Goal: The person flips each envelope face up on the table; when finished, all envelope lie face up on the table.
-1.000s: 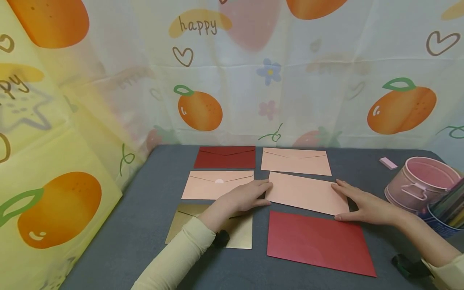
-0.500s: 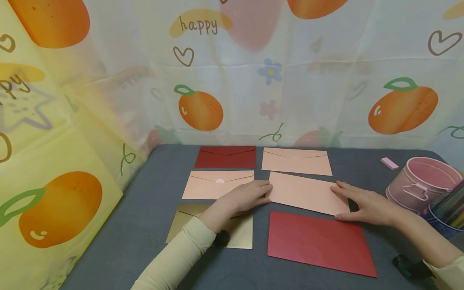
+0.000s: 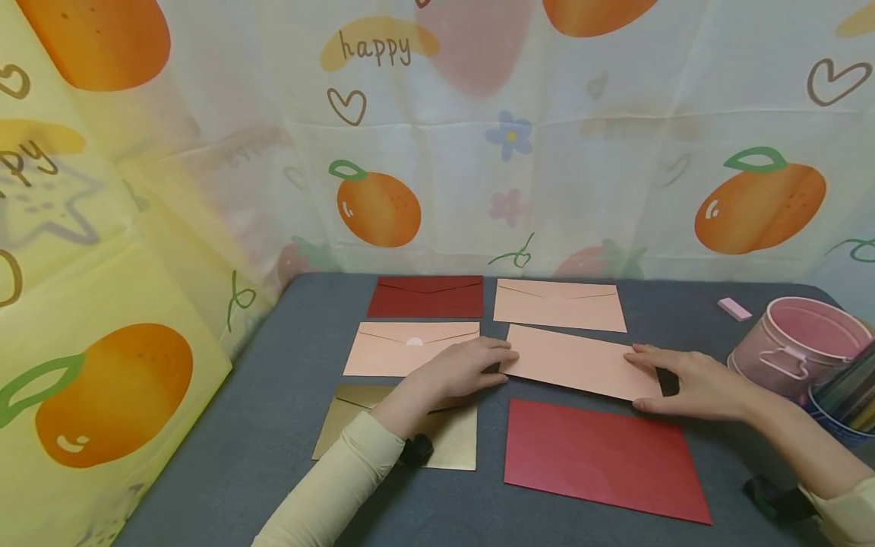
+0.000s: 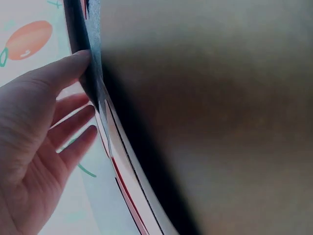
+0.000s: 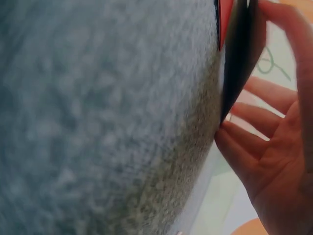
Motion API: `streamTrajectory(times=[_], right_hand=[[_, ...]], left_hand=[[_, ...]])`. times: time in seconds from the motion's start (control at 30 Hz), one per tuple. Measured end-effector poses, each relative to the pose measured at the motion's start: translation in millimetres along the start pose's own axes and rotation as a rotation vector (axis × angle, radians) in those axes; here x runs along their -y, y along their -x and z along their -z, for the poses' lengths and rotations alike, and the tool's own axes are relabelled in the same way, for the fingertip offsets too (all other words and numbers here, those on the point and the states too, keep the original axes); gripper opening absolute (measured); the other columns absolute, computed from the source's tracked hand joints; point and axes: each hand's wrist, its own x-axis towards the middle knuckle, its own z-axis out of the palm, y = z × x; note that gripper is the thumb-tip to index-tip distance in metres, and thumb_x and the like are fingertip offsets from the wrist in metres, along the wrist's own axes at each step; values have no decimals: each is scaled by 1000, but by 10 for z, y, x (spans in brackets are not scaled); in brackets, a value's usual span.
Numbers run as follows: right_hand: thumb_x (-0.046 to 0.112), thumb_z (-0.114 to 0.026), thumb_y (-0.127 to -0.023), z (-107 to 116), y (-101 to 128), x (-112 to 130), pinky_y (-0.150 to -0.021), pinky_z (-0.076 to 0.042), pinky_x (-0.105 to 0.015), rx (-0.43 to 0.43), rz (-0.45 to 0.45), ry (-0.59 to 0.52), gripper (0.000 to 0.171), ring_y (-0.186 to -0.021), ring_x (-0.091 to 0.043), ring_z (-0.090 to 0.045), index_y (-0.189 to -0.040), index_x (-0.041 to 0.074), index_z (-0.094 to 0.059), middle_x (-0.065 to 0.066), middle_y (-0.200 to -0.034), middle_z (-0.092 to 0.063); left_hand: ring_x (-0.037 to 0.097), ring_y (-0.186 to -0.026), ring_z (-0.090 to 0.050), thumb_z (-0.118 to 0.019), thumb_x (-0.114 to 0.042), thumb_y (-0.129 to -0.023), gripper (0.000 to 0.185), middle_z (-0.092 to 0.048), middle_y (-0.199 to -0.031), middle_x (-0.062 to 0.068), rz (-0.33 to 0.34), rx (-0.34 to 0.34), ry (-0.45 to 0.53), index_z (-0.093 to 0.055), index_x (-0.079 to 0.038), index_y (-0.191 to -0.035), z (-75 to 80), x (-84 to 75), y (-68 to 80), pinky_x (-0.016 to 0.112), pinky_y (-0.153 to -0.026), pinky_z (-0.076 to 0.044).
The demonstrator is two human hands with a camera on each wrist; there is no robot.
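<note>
A plain pale pink envelope, its smooth side up, lies slightly askew in the right column of envelopes. My left hand holds its left end, with fingertips lapping over that edge. At the right end my right hand pinches it between fingers on top and the thumb at the near corner. The near edge is tipped up, with a dark gap below it; the right wrist view shows the shaded underside. A large red envelope lies just nearer. Under my left forearm is a partly hidden gold envelope.
Farther back lie a dark red envelope, a pink one with a white round seal and another pink envelope. A pink bucket, a blue pencil holder and a small pink block stand right.
The near right corner of the pink envelope has risen a little, raised with my right hand. My left fingertips have slid slightly farther over its left edge.
</note>
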Motion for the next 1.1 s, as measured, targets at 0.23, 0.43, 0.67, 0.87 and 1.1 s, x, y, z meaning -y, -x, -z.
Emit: streamTrajectory(times=[0.23, 0.43, 0.67, 0.87, 1.1], right_hand=[[46, -79, -79, 19, 16, 6, -86, -50, -47, -75, 18, -27, 57, -112, -22, -61, -128, 20, -65, 2, -126, -64], [45, -77, -81, 31, 33, 30, -86, -51, -45, -86, -8, -47, 49, -109, -15, -62, -124, 24, -67, 9, -121, -65], [38, -80, -80, 31, 41, 75, -76, -53, -35, -182, 7, -53, 36, -95, -6, -64, -114, 28, -72, 12, -108, -70], [14, -82, -79, 21, 5, 110, -63, -43, -15, -285, 106, -137, 32, -79, 4, -60, -107, 27, -74, 14, -95, -71], [-2, -79, -77, -3, -27, 121, -77, -44, -6, -369, 130, -199, 38, -91, 8, -63, -104, 24, -75, 13, -94, -72]], left_hand=[[16, -120, -57, -59, -21, -100, 29, -63, -127, 3, -67, -157, -5, -66, -13, -126, 33, -2, 22, 26, -102, -41], [13, -117, -58, -58, -23, -100, 27, -65, -124, -1, -54, -212, 15, -68, -15, -124, 50, 0, 41, 24, -100, -42], [10, -111, -60, -59, -23, -99, 26, -67, -118, -5, -69, -294, 38, -69, -17, -122, 45, 14, 46, 24, -94, -46], [3, -92, -59, -63, -25, -97, 22, -69, -109, -10, -10, -373, 163, -72, -20, -116, 54, -4, 56, 20, -78, -47], [2, -79, -55, -63, -27, -96, 20, -70, -101, -11, 66, -443, 367, -73, -19, -112, 36, -8, 61, 23, -70, -46]])
